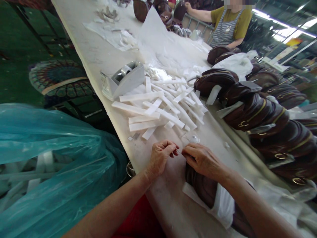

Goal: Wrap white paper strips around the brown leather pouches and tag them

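Note:
My left hand (162, 155) is closed in a pinch above the table, close to my right hand. A thin, pale strand or sliver seems to run between the fingertips; it is too small to name. My right hand (201, 160) is also closed, its fingertips bent down and partly hidden, just over the end of a dark brown leather bag (203, 185). White wrapping (224, 205) goes around that bag, which lies partly under my right forearm. Just beyond my hands is a heap of white strips (170, 109), with a small crumpled clear plastic piece (194, 138) nearer to me.
A grey tape dispenser (126, 77) stands at the table's left edge. Stacked brown bags (262, 115) line the right side. A teal plastic sack (61, 138) with white strips inside is at the left, near a round patterned stool (59, 76). A co-worker (228, 29) stands across the table.

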Demonstrator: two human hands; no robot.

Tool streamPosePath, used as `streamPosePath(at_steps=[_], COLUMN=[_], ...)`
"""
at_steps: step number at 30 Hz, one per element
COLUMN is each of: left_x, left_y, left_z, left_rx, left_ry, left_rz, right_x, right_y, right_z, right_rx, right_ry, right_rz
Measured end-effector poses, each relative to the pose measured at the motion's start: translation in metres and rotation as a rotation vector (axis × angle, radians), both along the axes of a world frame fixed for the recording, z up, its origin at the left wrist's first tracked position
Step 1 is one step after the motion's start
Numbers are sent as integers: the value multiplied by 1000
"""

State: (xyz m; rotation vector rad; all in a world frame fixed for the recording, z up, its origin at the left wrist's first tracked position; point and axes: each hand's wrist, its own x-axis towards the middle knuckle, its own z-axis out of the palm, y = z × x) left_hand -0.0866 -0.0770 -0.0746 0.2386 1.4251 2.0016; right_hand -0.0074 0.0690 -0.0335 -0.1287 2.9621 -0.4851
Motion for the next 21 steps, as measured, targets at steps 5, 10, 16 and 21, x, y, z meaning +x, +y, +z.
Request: streamPosePath(at_steps=[5,10,16,21], left_x=[0,5,9,7], left_y=[0,4,6,5], left_z=[-1,-12,-18,-15], left_rx=[3,0,-90,-117], left_ry=[5,83,418,424], left_rz=[-17,-82,-160,-154], right_x=[2,4,4,4], right_y=[2,2,-1,-2], right_z=[0,2,1,1], right_rx=[-11,-26,-32,-38], right_ry=[12,54,105,129], right_rz=[-52,-99,-134,-144])
